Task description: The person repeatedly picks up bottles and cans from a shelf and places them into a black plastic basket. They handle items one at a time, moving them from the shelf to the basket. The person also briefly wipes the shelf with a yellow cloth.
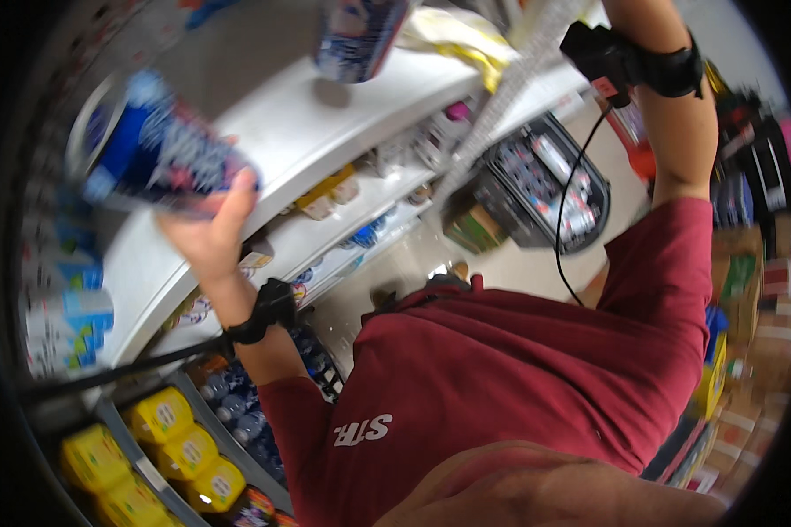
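My left hand (214, 227) grips a blue printed cylindrical container (171, 151) by its lower end, thumb along the side. The container is tilted, with a pale round rim at its far end; motion blurs its print. It is held above the curved front part of a white shelf (395, 89). A second blue container (358, 39) with similar print appears over the shelf at the top edge, partly cut off; I cannot tell whether it stands there or is held. My right hand is out of view past the top edge, with only its strapped forearm (675, 125) showing.
Lower shelf tiers hold small goods (329, 191). A black basket (603, 221) of cans stands on the floor. White-blue packs (72, 323) line the left; yellow packs (188, 451) and bottles (237, 402) sit below. Cardboard boxes (764, 369) are stacked right. A cable (560, 224) hangs from my right arm.
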`<state>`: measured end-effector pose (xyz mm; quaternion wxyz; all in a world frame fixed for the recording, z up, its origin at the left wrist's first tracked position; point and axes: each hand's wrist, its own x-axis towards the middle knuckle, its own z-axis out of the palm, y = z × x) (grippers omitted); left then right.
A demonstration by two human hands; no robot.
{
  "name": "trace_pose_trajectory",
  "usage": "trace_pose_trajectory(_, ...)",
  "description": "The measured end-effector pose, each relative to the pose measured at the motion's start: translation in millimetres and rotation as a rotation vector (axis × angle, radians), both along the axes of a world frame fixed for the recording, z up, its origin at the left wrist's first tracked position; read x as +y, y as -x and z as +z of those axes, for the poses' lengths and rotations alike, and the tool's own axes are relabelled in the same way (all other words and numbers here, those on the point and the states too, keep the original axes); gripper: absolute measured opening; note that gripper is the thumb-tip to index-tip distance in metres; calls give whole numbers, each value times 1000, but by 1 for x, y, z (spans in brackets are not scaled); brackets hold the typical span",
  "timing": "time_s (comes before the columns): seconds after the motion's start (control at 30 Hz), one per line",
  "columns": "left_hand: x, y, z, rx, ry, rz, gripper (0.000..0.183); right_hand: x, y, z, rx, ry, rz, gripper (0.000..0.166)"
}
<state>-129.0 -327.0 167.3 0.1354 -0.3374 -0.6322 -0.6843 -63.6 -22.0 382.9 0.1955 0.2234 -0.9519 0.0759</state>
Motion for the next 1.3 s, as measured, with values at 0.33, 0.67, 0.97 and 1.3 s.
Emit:
trace_pose_trajectory(0.33,72,-58,-24,34,-104,-410,84,100,-172,-67,37,-79,-267,64)
trace_pose_trajectory(0.67,203,-126,-105,-213,-8,-627,90,293,-312,-334,-34,258,-931,64)
trace_pose_trajectory(0.97,288,-159,-151,-406,322,-580,68,377,-336,-562,-154,528,-1196,68)
trace_pose_trajectory(1.3,317,-161,-163,-384,469,-593,69,379,-319,-638,-640,570,-1153,74)
